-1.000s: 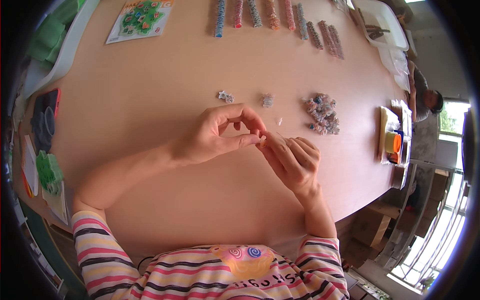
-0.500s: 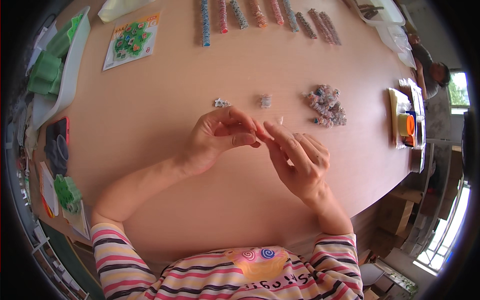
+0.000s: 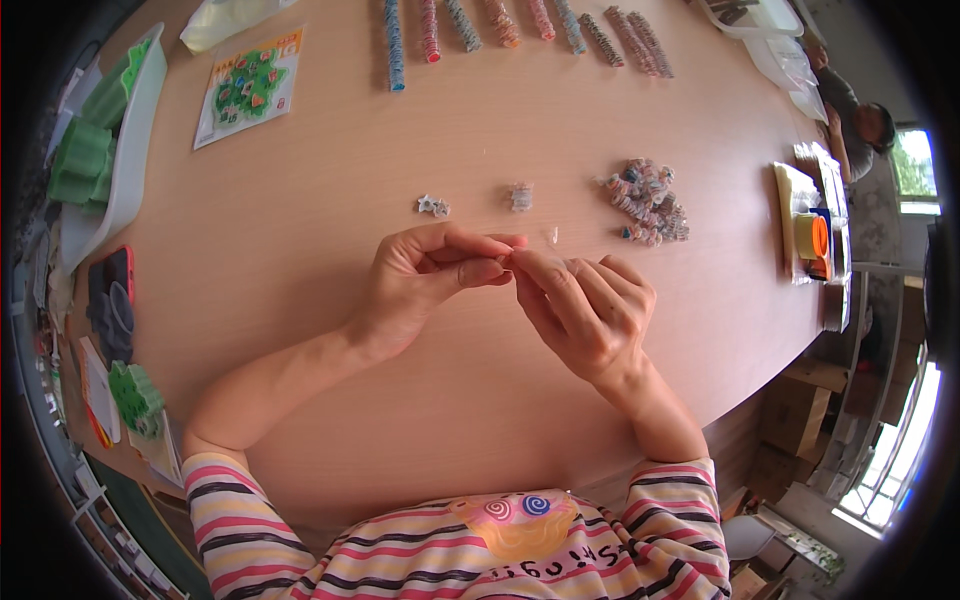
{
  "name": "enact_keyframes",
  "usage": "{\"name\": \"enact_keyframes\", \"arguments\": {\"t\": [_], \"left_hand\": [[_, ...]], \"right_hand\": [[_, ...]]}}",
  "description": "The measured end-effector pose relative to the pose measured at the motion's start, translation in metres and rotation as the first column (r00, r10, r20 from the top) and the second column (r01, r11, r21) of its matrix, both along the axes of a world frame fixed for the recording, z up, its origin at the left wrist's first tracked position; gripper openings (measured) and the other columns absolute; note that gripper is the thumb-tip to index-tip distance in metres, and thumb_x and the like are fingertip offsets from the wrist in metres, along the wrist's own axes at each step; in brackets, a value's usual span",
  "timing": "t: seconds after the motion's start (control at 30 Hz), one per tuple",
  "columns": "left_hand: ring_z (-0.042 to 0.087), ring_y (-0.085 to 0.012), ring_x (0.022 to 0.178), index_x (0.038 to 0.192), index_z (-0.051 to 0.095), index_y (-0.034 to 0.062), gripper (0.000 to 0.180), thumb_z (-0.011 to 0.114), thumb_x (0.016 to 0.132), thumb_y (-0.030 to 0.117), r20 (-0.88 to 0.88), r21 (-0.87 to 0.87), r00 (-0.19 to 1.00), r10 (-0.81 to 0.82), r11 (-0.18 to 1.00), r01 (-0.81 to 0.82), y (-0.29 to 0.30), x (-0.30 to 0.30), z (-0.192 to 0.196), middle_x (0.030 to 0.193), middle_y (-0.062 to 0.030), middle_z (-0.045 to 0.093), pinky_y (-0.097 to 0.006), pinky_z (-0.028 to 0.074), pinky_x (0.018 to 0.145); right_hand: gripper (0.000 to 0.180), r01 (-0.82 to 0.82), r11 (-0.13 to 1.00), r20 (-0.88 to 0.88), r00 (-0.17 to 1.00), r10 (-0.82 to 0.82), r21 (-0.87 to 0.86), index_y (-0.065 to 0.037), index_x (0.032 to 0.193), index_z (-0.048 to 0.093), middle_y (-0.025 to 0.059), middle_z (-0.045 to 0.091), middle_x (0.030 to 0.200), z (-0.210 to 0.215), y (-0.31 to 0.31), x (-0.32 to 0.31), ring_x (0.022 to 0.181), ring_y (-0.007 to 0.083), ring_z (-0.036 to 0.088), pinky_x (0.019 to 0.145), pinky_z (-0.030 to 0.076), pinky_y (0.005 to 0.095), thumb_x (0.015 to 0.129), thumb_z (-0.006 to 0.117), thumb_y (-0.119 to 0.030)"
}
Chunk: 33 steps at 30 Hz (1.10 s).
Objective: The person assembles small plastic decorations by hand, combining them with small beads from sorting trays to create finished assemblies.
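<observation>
Both my hands meet fingertip to fingertip above the middle of the round wooden table point(image 3: 300, 200), pinching something tiny between them.

My left hand point(image 3: 425, 280) has thumb and forefinger pressed together on a small thing where it meets my right hand point(image 3: 585, 310), whose thumb and forefinger close on the same spot, the other fingers loosely curled; the thing is too small and too hidden to tell its shape or which way it points. Just beyond my fingertips lie a clear scrap point(image 3: 552, 236), a small clear packet point(image 3: 520, 196) and a little pale cluster point(image 3: 433, 206). Farther right sits a heap of small wrapped pieces point(image 3: 648, 200). Along the far edge, long bead-like strands point(image 3: 520, 25) lie side by side, running away from me. At the far left a green printed card point(image 3: 248, 85) lies flat, beside a white tray point(image 3: 135, 150) holding green blocks point(image 3: 80, 160). At the right edge stands an orange-and-yellow roll point(image 3: 812, 240).
</observation>
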<state>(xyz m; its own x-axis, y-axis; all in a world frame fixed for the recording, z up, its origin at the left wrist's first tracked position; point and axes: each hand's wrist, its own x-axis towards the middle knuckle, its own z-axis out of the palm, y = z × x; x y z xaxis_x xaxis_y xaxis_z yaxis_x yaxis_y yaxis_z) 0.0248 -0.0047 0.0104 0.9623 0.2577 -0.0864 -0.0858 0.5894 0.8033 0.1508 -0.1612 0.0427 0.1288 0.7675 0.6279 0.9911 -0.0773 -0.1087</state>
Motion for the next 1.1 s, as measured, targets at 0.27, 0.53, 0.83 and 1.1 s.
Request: {"name": "enact_keyframes", "arguments": {"t": [0.27,0.53,0.83,1.1], "left_hand": [[0.066,-0.0185,0.107,0.106,0.068,-0.0020,0.014,0.061,0.094,-0.003,-0.026,0.111,0.998,0.057,0.992,-0.054,-0.011,-0.001,0.006,0.113,-0.0146,0.070,-0.031,0.055,0.097],[0.067,-0.0182,0.103,0.107,0.067,0.0015,0.015,0.064,0.093,0.000,-0.033,0.024,0.997,0.069,0.997,-0.068,-0.010,-0.003,0.002,0.110,-0.0113,0.069,-0.032,0.055,0.095],[0.065,-0.0147,0.102,0.107,0.072,0.0012,0.019,0.065,0.090,-0.005,0.033,0.203,0.993,0.111,0.972,-0.116,-0.012,-0.002,0.005,0.110,-0.0074,0.067,-0.028,0.055,0.094],[0.066,-0.0161,0.100,0.104,0.072,0.0006,0.017,0.066,0.089,-0.005,0.056,0.225,0.983,0.176,0.957,-0.185,-0.013,-0.001,0.005,0.110,-0.0083,0.067,-0.029,0.056,0.092]], "right_hand": [[0.001,0.076,0.991,0.271,0.957,-0.103,0.107,-0.005,0.083,0.070,-0.0065,0.046,0.056,-0.006,0.007,-0.009,0.046,0.0042,0.042,0.045,0.026,0.0228,0.082,0.069,-0.006],[0.004,0.057,0.990,0.294,0.951,-0.093,0.128,-0.007,0.079,0.068,-0.0063,0.044,0.055,-0.004,0.007,-0.011,0.045,0.0044,0.040,0.044,0.026,0.0231,0.083,0.069,-0.008],[0.007,0.027,0.995,0.165,0.985,-0.044,0.101,-0.011,0.082,0.065,-0.0058,0.046,0.060,-0.007,0.005,-0.006,0.046,0.0064,0.042,0.043,0.026,0.0242,0.080,0.071,-0.012],[0.015,-0.033,0.999,-0.463,0.886,0.038,0.019,-0.008,0.080,0.065,-0.0018,0.059,0.063,0.005,0.007,-0.005,0.051,0.0091,0.055,0.045,0.038,0.0228,0.069,0.071,-0.001]]}}
